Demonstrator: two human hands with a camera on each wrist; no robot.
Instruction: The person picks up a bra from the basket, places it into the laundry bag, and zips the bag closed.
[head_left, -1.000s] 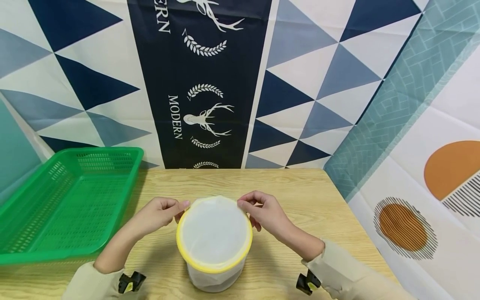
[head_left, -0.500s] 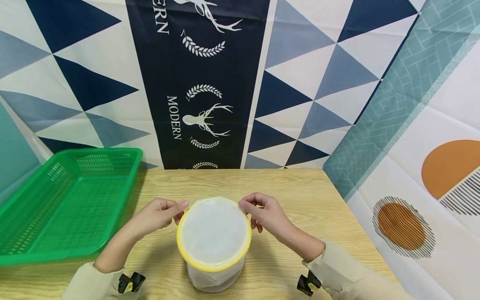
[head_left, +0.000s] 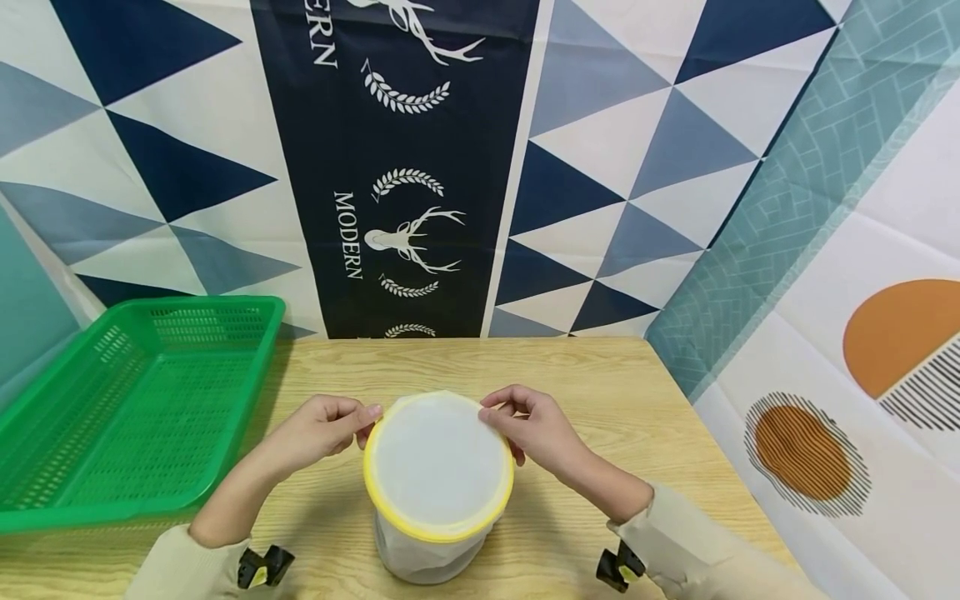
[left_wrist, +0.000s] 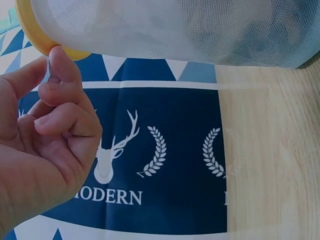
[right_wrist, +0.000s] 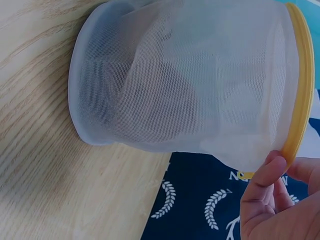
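Observation:
A white mesh laundry bag (head_left: 438, 467) with a yellow zipper rim (head_left: 371, 492) stands upright on the table, its round top facing up. Its see-through side (right_wrist: 200, 80) looks slightly creased in the right wrist view, and a small yellow zipper pull (right_wrist: 245, 175) hangs near the rim. My left hand (head_left: 324, 427) pinches the rim at the far left with thumb and forefinger; in the left wrist view the other fingers (left_wrist: 70, 120) are curled. At the far right of the rim, my right hand (head_left: 536, 425) pinches the edge between thumb and forefinger.
A green plastic basket (head_left: 264, 367) stands on the left of the wooden table (head_left: 600, 383). A patterned cloth wall (head_left: 405, 167) rises behind the table's far edge, and another printed cloth (head_left: 825, 350) hangs along the right side.
The top of the laundry bag has shifted a little to the right between the hands, while its base stays about where it was. Both hands have barely moved.

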